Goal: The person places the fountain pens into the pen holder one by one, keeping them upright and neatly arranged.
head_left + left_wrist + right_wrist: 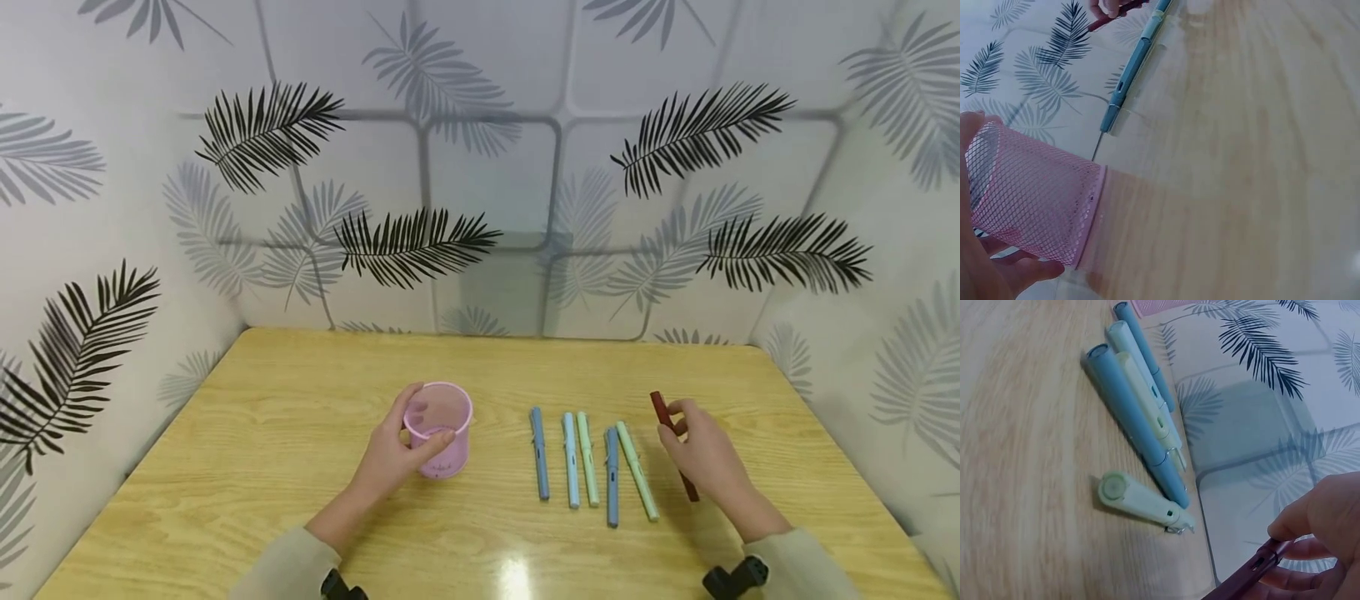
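Observation:
A pink mesh pen cup (447, 458) is upright on the left part of the wooden table. My left hand (393, 458) grips it, thumb over the near rim and fingers round its far left side. The mesh wall of the cup (1038, 194) fills the lower left of the left wrist view. On the right, my right hand (705, 454) pinches a dark red pen (659, 406) between thumb and fingers. Left of that hand lie a light green pen (637, 471), a blue pen (612, 479), another green pen (588, 458), a light blue pen (572, 460) and a darker blue pen (539, 454).
The yellow wooden tabletop (300, 400) reaches back to a wall (495, 183) covered in leaf-patterned paper. Similar papered walls stand at both sides. A gap of bare wood separates the cup from the row of pens.

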`<state>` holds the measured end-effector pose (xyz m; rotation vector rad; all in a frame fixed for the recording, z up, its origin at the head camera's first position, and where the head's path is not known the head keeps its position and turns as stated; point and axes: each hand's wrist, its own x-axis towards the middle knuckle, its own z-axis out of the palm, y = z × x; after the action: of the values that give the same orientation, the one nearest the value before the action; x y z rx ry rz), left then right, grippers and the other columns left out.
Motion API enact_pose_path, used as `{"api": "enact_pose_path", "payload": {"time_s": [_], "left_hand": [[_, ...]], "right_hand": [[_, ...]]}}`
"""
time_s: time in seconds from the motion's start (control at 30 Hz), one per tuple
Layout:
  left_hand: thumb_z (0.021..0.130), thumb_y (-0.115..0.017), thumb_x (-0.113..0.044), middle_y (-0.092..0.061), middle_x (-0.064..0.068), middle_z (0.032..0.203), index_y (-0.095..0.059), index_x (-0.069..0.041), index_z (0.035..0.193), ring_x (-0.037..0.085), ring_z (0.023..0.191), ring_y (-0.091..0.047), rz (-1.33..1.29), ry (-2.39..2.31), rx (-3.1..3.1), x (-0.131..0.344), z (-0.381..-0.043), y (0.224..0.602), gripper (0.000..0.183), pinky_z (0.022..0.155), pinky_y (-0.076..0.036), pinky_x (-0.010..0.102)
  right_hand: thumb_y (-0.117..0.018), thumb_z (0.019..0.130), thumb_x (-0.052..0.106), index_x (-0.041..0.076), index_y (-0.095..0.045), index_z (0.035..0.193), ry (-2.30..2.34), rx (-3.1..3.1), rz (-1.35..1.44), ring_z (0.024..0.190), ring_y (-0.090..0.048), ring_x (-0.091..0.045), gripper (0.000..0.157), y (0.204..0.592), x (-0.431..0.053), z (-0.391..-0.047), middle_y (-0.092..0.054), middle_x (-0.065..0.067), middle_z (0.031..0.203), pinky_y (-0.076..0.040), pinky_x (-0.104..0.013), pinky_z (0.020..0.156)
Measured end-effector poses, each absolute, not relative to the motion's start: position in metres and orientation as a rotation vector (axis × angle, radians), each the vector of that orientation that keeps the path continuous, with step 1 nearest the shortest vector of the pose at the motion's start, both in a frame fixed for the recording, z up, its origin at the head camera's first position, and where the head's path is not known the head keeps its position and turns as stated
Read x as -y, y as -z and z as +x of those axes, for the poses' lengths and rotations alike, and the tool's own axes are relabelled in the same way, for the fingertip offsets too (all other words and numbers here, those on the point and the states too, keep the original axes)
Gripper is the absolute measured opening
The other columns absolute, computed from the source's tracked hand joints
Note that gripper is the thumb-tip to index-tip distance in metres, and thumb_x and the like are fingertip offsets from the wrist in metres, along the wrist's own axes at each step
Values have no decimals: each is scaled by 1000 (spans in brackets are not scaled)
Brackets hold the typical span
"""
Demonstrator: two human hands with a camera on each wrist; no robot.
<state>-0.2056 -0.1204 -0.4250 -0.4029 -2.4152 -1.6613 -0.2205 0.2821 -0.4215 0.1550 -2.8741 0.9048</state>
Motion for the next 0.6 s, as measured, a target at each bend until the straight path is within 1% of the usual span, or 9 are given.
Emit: {"api": "enact_pose_path", "payload": {"time_s": [0.13, 0.33, 0.5, 0.6], "left_hand": [[80, -74, -19, -44, 26, 132, -31, -6, 143, 44, 115, -47, -427, 1689, 2402, 120, -206, 425, 77, 82, -47, 53], [80, -74, -19, -43, 27, 133, -30, -5, 143, 44, 117, -45, -422, 1664, 2412, 119, -205, 424, 78, 86, -44, 53], [81, -73, -21, -44, 26, 132, -30, -5, 143, 42, 116, -47, -417, 1621, 2427, 119, -203, 423, 78, 88, -42, 54], [81, -72, -23, -43, 25, 133, -29, -5, 143, 41, 118, -45, -414, 1618, 2436, 120, -202, 423, 78, 90, -41, 54]], "right_hand": [[-55, 93, 16, -3, -46, 118, -949, 2808, 184, 66, -57, -21, 33, 419, -278, -220, -58, -20, 92, -45, -31, 48], [-58, 92, 15, -1, -48, 118, -972, 2698, 245, 64, -58, -19, 31, 416, -269, -218, -59, -16, 89, -45, -29, 47], [-59, 92, 13, -1, -50, 117, -946, 2591, 287, 68, -58, -24, 31, 414, -258, -218, -60, -18, 91, -46, -31, 48], [-60, 91, 13, 0, -50, 117, -968, 2539, 286, 72, -59, -28, 30, 413, -251, -218, -60, -18, 93, -47, -31, 49]]}}
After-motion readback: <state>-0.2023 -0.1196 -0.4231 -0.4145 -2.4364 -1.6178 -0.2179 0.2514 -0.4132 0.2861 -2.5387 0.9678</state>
